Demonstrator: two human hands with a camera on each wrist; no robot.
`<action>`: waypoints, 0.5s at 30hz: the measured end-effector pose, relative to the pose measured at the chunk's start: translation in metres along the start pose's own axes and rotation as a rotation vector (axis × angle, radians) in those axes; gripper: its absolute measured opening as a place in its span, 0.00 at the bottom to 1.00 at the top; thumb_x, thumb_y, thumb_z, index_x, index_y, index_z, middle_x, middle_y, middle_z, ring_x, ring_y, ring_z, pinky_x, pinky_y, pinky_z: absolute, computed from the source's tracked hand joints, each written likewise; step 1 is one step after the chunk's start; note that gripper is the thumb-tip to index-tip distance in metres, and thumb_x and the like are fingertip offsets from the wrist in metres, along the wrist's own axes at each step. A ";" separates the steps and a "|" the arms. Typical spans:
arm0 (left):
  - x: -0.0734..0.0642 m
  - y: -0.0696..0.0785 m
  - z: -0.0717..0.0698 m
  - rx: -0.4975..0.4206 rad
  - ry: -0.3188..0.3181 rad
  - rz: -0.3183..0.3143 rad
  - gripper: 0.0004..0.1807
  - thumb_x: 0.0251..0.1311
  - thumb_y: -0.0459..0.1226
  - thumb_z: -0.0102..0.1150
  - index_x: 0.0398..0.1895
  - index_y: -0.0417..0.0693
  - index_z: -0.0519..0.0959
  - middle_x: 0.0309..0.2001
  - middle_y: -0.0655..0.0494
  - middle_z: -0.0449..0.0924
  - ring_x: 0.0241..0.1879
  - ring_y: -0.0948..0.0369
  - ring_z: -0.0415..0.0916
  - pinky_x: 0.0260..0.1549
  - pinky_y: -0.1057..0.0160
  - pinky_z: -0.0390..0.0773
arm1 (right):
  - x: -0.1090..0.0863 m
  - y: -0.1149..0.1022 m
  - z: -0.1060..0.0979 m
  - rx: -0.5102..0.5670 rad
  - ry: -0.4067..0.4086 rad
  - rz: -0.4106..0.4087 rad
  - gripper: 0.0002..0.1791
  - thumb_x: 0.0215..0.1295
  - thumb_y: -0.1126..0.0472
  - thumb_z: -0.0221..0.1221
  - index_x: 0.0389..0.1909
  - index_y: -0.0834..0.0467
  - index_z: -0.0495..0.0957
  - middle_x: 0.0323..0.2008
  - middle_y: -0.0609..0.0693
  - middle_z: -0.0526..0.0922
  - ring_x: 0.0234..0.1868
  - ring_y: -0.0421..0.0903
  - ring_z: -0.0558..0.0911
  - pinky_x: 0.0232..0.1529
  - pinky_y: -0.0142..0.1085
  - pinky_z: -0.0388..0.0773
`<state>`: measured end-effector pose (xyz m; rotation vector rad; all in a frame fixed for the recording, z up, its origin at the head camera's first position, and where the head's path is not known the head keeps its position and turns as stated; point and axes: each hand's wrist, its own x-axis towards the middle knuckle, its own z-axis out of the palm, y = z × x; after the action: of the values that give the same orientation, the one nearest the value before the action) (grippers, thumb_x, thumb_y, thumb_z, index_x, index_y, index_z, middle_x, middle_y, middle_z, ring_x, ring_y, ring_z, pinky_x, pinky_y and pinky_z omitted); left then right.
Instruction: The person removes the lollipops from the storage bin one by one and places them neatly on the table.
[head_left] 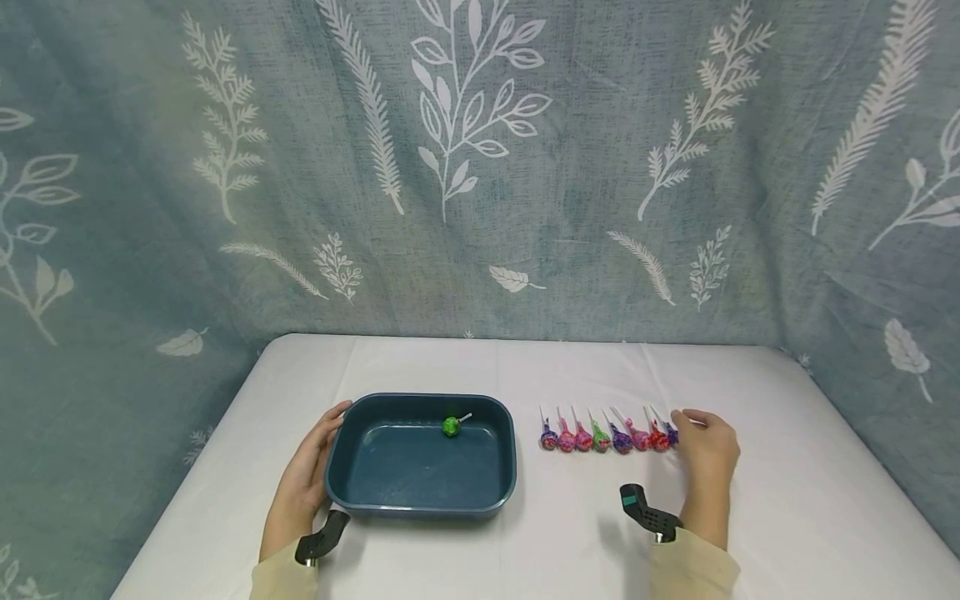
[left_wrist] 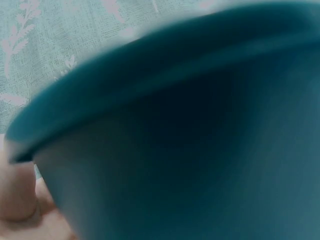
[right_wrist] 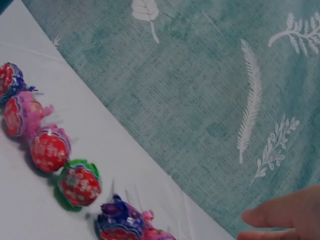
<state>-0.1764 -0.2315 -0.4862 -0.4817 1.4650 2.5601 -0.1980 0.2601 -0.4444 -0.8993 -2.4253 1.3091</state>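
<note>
My left hand (head_left: 306, 471) lies along the left side of a dark blue rectangular tray (head_left: 420, 510), touching its outer wall with its fingers near the rim. A green lollipop (head_left: 451, 427) lies inside the tray toward the back right. To the right, a row of wrapped lollipops ends at a purple lollipop (head_left: 672, 434) partly covered by my right hand (head_left: 708, 446). Its fingertips are right at that wrapper; I cannot tell whether they pinch it. Beside it lie a red lollipop (head_left: 659, 439) and a pink lollipop (head_left: 640, 439). The left wrist view is mostly tray wall.
Further left in the row are a green lollipop (right_wrist: 79, 183) and several more, with sticks pointing toward the back. White cloth (head_left: 570, 525) covers the table. A patterned blue-green curtain (head_left: 480, 250) hangs behind it and at both sides.
</note>
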 end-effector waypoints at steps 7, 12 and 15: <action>0.006 -0.002 -0.004 -0.027 0.015 -0.008 0.24 0.70 0.38 0.48 0.68 0.55 0.63 0.55 0.61 0.75 0.56 0.61 0.72 0.54 0.62 0.72 | 0.006 -0.002 0.029 -0.017 -0.012 -0.086 0.23 0.68 0.54 0.55 0.55 0.68 0.75 0.48 0.67 0.78 0.45 0.61 0.77 0.35 0.45 0.77; 0.011 -0.005 -0.008 -0.046 0.015 -0.012 0.22 0.70 0.39 0.48 0.67 0.57 0.64 0.54 0.60 0.76 0.54 0.62 0.73 0.53 0.62 0.73 | 0.048 0.031 0.064 0.080 -0.137 -0.150 0.29 0.66 0.42 0.56 0.57 0.61 0.76 0.46 0.58 0.81 0.37 0.46 0.83 0.23 0.25 0.75; 0.012 -0.005 -0.009 -0.042 0.012 -0.008 0.22 0.70 0.39 0.48 0.66 0.57 0.65 0.54 0.60 0.76 0.52 0.62 0.73 0.52 0.62 0.74 | 0.038 0.021 0.061 0.232 -0.300 -0.146 0.33 0.65 0.41 0.57 0.60 0.62 0.73 0.49 0.59 0.81 0.39 0.44 0.83 0.31 0.24 0.77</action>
<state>-0.1840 -0.2367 -0.4986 -0.5089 1.4132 2.5905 -0.2481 0.2513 -0.4993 -0.4858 -2.4240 1.7276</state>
